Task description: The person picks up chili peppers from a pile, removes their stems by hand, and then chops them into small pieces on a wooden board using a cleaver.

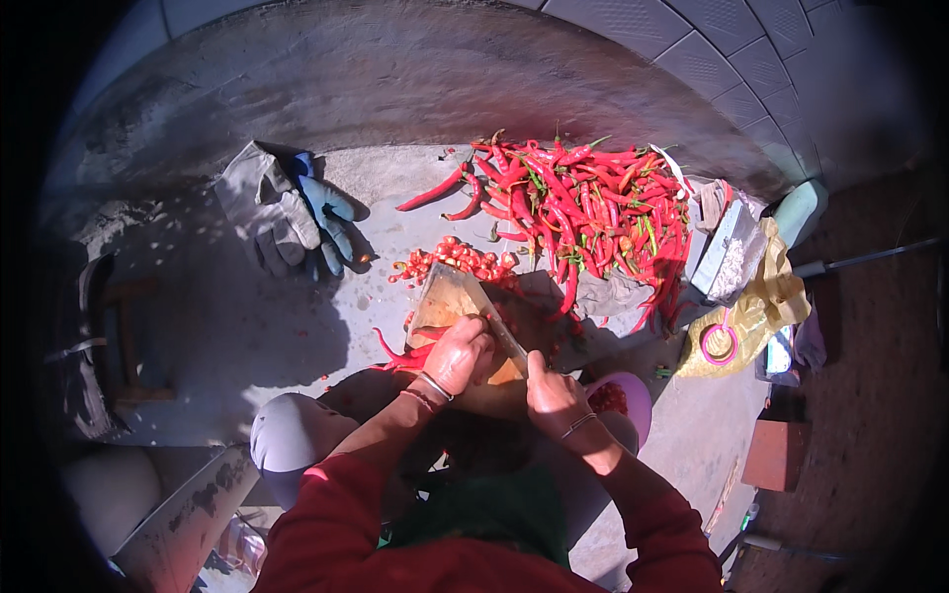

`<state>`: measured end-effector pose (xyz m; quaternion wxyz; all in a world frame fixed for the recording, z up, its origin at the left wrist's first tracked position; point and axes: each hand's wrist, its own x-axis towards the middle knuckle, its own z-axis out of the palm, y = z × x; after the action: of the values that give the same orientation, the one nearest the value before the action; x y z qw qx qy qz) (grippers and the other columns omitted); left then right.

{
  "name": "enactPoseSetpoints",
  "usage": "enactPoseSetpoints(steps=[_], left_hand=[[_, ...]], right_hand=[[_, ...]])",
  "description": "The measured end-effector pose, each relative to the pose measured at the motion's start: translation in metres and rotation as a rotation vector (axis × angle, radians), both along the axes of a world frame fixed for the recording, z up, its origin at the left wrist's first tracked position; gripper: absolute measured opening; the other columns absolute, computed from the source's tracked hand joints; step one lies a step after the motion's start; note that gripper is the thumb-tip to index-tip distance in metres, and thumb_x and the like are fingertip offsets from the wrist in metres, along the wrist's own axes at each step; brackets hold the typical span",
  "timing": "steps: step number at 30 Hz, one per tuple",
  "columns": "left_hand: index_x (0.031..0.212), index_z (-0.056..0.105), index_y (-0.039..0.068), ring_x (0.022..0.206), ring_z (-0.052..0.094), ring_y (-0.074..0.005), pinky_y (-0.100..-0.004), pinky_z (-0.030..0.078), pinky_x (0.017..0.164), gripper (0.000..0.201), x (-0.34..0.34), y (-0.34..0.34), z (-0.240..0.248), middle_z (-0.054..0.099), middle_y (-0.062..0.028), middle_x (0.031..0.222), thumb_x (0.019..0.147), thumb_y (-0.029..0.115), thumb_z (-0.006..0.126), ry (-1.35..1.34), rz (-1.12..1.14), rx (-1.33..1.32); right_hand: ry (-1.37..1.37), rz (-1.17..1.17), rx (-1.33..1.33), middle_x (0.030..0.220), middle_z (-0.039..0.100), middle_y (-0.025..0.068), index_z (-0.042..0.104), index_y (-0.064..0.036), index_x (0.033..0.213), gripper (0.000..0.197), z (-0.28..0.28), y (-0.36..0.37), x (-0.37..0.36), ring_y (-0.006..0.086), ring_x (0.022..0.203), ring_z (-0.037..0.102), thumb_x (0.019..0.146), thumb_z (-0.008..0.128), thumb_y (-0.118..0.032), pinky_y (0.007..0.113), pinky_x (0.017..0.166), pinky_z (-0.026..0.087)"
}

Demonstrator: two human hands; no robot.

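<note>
A wooden chopping board lies in front of me, between my knees. My right hand is closed round the handle of a kitchen knife, whose broad blade slants up and left across the board. Close to the blade, my left hand presses down with bent fingers on a few long red chili peppers; their ends stick out to its left. Chopped red chili pieces lie heaped on the ground past the board's far edge. The fingertips of my left hand are partly hidden.
A big pile of whole red chilies spreads at the far right. Work gloves lie at the far left. Beside my right wrist is a pink bowl with red bits inside. A yellow plastic bag and a brick are farther right.
</note>
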<state>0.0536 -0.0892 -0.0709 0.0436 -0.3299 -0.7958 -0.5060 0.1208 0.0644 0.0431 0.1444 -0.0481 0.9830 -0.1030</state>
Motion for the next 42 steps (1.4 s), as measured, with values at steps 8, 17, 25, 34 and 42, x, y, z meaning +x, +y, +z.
enactPoseSetpoints(steps=[8, 17, 25, 34, 42], left_hand=[[0.069, 0.059, 0.004, 0.076, 0.051, -0.0255, -0.0344, 0.046, 0.067, 0.007, 0.001, 0.005, -0.001, 0.050, -0.0084, 0.079, 0.062, 0.006, 0.061, 0.095, 0.073, 0.032], [0.075, 0.061, 0.003, 0.080, 0.052, -0.0278, -0.0345, 0.046, 0.070, 0.011, -0.003, 0.005, -0.008, 0.053, -0.0095, 0.085, 0.064, 0.006, 0.062, 0.065, 0.051, 0.045], [0.071, 0.062, 0.003, 0.082, 0.051, -0.0283, -0.0343, 0.046, 0.071, 0.011, -0.003, 0.003, -0.003, 0.053, -0.0099, 0.083, 0.060, 0.008, 0.061, 0.050, 0.023, 0.065], [0.071, 0.060, 0.003, 0.081, 0.050, -0.0276, -0.0343, 0.045, 0.071, 0.012, 0.003, 0.003, 0.000, 0.052, -0.0100, 0.082, 0.062, 0.010, 0.063, 0.078, 0.033, 0.018], [0.079, 0.065, 0.010, 0.101, 0.050, -0.0275, -0.0506, 0.028, 0.102, 0.021, 0.007, 0.007, 0.007, 0.054, -0.0065, 0.095, 0.060, 0.018, 0.070, 0.086, 0.134, -0.208]], right_hand=[[0.151, -0.054, -0.049, 0.065, 0.057, 0.0225, 0.036, -0.0022, 0.100, 0.026, -0.049, -0.010, -0.020, 0.0433, 0.062, 0.057, 0.082, 0.054, -0.008, 0.053, 0.054, 0.043], [0.080, -0.081, -0.041, 0.061, 0.056, 0.0228, 0.034, -0.0030, 0.102, 0.027, -0.007, -0.002, -0.011, 0.0431, 0.060, 0.057, 0.084, 0.052, -0.012, 0.053, 0.051, 0.043], [-0.053, -0.041, -0.034, 0.062, 0.056, 0.0244, 0.034, -0.0008, 0.101, 0.024, 0.008, -0.003, -0.003, 0.0426, 0.063, 0.058, 0.084, 0.049, -0.009, 0.052, 0.053, 0.043], [0.083, -0.060, -0.043, 0.064, 0.058, 0.0224, 0.034, -0.0008, 0.101, 0.029, -0.044, -0.016, -0.020, 0.0424, 0.062, 0.058, 0.082, 0.054, -0.010, 0.052, 0.054, 0.044], [0.143, -0.086, -0.036, 0.064, 0.058, 0.0225, 0.033, -0.0021, 0.102, 0.032, -0.049, -0.010, -0.028, 0.0428, 0.063, 0.058, 0.081, 0.055, -0.010, 0.053, 0.055, 0.045]])
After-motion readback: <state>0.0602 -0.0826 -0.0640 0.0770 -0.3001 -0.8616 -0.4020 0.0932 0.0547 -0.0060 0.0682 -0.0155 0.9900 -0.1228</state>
